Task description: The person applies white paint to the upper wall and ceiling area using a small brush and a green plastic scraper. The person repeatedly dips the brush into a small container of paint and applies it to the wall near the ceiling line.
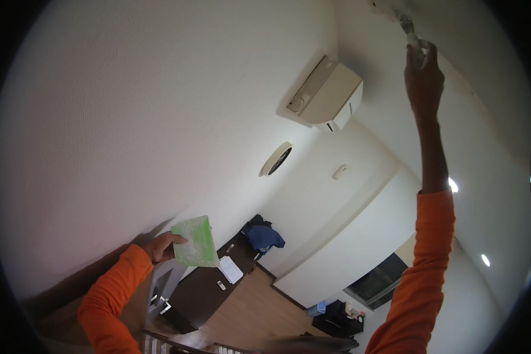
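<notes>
My right arm reaches high to the ceiling, and my right hand [426, 76] is closed around the handle of a putty knife [406, 25]. The knife's blade end is at a pale, smeared patch [386, 7] on the ceiling, close to a small dark spot. Lower down on the left, my left hand [160, 247] grips a flat green board [199, 243] by its edge, thumb on the face. Whitish filler is smeared across that face. Both forearms wear orange sleeves.
An air conditioner [330, 94] and a round clock [275, 159] hang on the wall. Below stands a dark table [203, 292] with papers [230, 269], a remote [221, 285] and dark blue cloth [264, 237]. A black cabinet [337, 319] stands farther off. Ceiling lights [485, 260] glow at right.
</notes>
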The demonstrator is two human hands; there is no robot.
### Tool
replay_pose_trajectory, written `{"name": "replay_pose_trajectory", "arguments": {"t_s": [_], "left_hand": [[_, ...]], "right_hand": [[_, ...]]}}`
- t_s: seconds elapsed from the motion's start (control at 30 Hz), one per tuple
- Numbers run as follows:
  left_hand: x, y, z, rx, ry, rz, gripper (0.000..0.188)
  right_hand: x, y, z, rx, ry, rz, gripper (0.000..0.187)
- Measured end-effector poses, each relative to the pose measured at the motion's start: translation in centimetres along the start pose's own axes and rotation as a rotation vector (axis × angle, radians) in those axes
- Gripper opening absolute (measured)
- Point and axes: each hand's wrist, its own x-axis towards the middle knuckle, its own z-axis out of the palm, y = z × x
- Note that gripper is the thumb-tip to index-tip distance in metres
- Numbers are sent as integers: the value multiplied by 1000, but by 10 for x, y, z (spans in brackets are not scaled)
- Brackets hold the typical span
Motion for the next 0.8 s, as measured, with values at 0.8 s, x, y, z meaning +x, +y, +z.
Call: {"name": "replay_pose_trajectory", "arguments": {"t_s": [0.8], "left_hand": [[-19, 13, 28, 74, 5, 16, 62]], "right_hand": [[-27, -94, 156, 1872, -161, 720, 33]]}}
